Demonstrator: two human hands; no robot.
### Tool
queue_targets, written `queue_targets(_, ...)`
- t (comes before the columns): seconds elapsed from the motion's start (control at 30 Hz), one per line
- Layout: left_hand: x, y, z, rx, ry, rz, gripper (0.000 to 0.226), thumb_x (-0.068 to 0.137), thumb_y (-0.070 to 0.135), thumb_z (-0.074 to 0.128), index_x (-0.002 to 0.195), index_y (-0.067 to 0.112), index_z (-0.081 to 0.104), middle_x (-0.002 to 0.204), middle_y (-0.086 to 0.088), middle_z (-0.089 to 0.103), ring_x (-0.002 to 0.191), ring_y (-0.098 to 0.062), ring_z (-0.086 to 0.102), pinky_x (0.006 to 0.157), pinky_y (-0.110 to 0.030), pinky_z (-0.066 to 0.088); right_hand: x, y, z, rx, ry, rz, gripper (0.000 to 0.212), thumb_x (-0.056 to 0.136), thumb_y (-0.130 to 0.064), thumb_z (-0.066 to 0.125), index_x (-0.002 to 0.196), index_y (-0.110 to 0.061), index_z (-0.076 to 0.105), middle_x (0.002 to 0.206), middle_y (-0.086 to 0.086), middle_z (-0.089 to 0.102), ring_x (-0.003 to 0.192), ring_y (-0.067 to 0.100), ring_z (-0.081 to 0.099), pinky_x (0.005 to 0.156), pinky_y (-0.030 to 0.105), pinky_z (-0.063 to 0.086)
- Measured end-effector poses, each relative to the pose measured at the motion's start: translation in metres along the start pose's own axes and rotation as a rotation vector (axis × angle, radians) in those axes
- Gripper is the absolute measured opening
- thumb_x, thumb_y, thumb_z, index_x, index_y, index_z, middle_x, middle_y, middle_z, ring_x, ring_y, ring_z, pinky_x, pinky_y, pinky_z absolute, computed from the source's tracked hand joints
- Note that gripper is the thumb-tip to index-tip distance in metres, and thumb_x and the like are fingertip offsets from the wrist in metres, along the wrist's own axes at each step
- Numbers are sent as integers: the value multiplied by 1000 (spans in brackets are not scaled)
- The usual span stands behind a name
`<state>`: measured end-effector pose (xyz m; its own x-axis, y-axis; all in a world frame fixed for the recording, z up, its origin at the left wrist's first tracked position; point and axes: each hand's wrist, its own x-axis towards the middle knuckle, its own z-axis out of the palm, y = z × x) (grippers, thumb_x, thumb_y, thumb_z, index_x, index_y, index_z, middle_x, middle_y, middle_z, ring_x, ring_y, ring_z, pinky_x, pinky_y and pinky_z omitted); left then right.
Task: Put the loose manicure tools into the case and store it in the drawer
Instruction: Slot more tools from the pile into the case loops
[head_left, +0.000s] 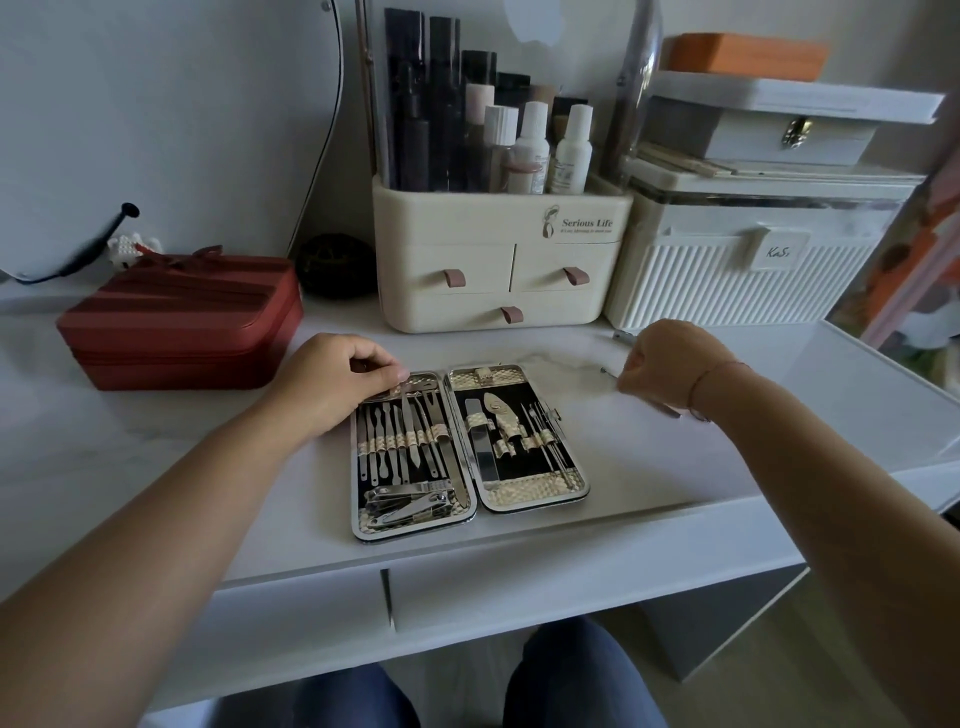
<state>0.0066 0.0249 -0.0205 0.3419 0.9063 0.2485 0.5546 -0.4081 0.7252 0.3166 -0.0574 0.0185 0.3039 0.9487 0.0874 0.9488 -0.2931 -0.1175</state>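
Note:
The manicure case (519, 496) lies open flat on the white desk, both halves lined with metal tools under woven straps. My left hand (332, 382) rests at the top of the left half and pinches the upper end of a thin tool (406, 415) there. My right hand (670, 364) hovers to the right of the case with fingers curled round a thin metal tool (608, 372) whose tip points left. Another loose metal tool (623, 336) lies on the desk behind that hand. The desk drawer front (291, 613) below the case is closed.
A red zipped pouch (182, 322) sits at the left. Behind the case stand a cream cosmetics organiser (498, 260) with small drawers and a white ribbed box (737, 270). A dark round object (335, 265) lies by the organiser. My knees are under the desk.

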Motion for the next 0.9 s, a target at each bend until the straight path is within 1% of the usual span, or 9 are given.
queue_targets(0.13,0,0,-1,2,-2,-1,10,78,29,73,70,29,68,75,5,71,72,-11,62,71,-27,46,-5,-22,-1,-1,-126,-104,27,72,-28,62,55,-9,54,56,5,45,56,18,44,58,29,44)
queue_targets(0.27,-1,-1,-1,-13,-10,-10,9,78,31,73,70,28,69,74,6,71,71,-11,62,71,-27,46,-8,-33,2,134,-91,-124,31,70,-23,62,48,-5,49,49,10,40,51,19,36,55,29,38)
queue_targets(0.33,0,-1,-1,-8,-9,-14,7,78,32,73,73,27,70,76,6,71,73,-11,63,71,-27,46,-9,-37,-1,171,-48,-125,30,72,-22,63,56,3,60,52,16,53,50,16,44,56,28,45)
queue_targets(0.37,-1,0,-1,-14,-8,-18,7,78,32,73,74,27,70,76,6,71,73,-11,63,72,-27,46,-10,-39,-3,220,-46,-123,25,73,-20,63,59,1,65,51,10,58,46,12,47,57,26,46)
queue_targets(0.43,-1,1,-1,-32,-7,-26,6,77,31,73,76,26,71,78,6,71,74,-10,63,73,-27,47,-12,-45,-7,415,-87,-116,16,75,-14,61,63,-5,68,52,3,64,41,7,48,52,22,47)
queue_targets(0.53,-1,2,0,-52,-8,-30,4,77,28,74,78,25,72,79,6,71,75,-10,63,74,-27,47,-13,-57,-10,789,-154,-115,5,80,-1,59,80,-1,65,66,9,68,46,10,52,48,20,47)
queue_targets(0.67,-2,4,0,-77,-15,-29,5,78,26,73,75,26,70,76,8,70,70,-6,61,71,-23,46,-17,-84,-6,1167,-327,-104,23,83,5,60,104,-5,58,72,14,67,47,7,57,49,17,51)
queue_targets(0.77,-2,3,0,-66,-10,-22,6,78,25,73,74,27,69,75,9,69,68,-3,60,66,-19,45,-20,-99,4,1232,-370,-110,27,84,6,58,107,-7,58,73,15,65,48,10,58,50,18,53)
queue_targets(0.9,0,1,0,-65,-8,-28,5,77,27,74,74,27,70,73,10,69,61,4,58,62,-15,43,-20,-104,13,1197,-320,-116,24,83,6,58,106,-1,60,68,15,62,50,18,57,54,22,56)
